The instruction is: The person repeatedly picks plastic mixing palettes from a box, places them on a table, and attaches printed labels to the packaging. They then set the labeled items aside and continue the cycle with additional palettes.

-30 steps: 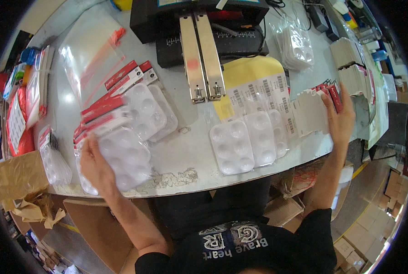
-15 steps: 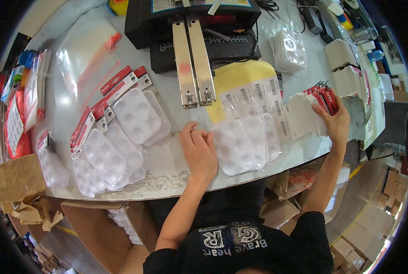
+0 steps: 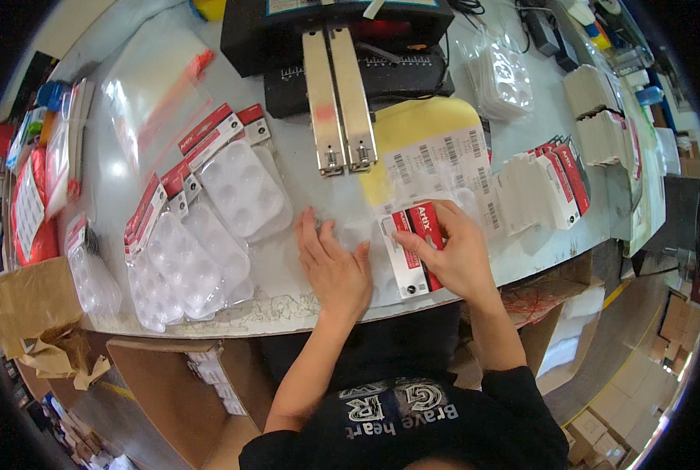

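My right hand pinches a red and white folded header card above the near middle of the table. White plastic paint palettes lie beneath, mostly covered by the card and hand. Just left of the card, my left hand rests on the table with its fingers spread, holding nothing; clear film shows by its fingertips. A fanned row of header cards lies to the right. On the left are bagged white palettes topped with similar cards.
A black machine with two metal bars stands at the back. Barcode label sheets on yellow backing lie before it. Clear bags lie far left, stacked palettes far right. An open cardboard box sits below the table edge.
My right hand has brought a header card from the row at right to over the palettes. My left hand has come off the palettes' edge and spread its fingers.
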Demonstrator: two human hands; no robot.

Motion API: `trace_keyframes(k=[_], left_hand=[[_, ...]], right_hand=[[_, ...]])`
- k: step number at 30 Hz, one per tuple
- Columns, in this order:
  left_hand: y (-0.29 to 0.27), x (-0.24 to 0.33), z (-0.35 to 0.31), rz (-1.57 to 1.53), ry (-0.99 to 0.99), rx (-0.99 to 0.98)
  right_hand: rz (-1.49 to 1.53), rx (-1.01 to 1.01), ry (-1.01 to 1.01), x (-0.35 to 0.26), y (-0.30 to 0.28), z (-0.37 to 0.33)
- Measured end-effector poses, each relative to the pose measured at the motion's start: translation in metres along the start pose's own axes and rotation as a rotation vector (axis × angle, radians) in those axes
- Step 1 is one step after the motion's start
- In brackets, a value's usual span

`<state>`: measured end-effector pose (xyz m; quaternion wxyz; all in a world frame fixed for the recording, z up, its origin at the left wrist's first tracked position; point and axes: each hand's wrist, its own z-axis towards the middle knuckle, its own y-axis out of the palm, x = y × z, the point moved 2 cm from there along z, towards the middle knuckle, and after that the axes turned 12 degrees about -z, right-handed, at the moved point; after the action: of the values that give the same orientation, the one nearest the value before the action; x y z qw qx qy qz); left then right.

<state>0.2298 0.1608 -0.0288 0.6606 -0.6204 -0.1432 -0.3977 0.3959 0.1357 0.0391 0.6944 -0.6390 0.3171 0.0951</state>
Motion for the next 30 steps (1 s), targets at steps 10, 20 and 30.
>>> trace_keyframes(k=[10,20,30], left_hand=[[-0.015,-0.005,-0.009,-1.105,-0.627,0.018],[-0.073,0.034,0.000,-1.082,-0.564,-0.465],[-0.074,0.036,-0.006,-1.040,-0.470,-0.308]], right_hand=[[0.441,-0.241,0.201,-0.004,0.007,-0.010],[0.011,-0.612,-0.384,-0.039,-0.067,0.022],[0.075,-0.609,-0.428,-0.053,-0.043,0.027]])
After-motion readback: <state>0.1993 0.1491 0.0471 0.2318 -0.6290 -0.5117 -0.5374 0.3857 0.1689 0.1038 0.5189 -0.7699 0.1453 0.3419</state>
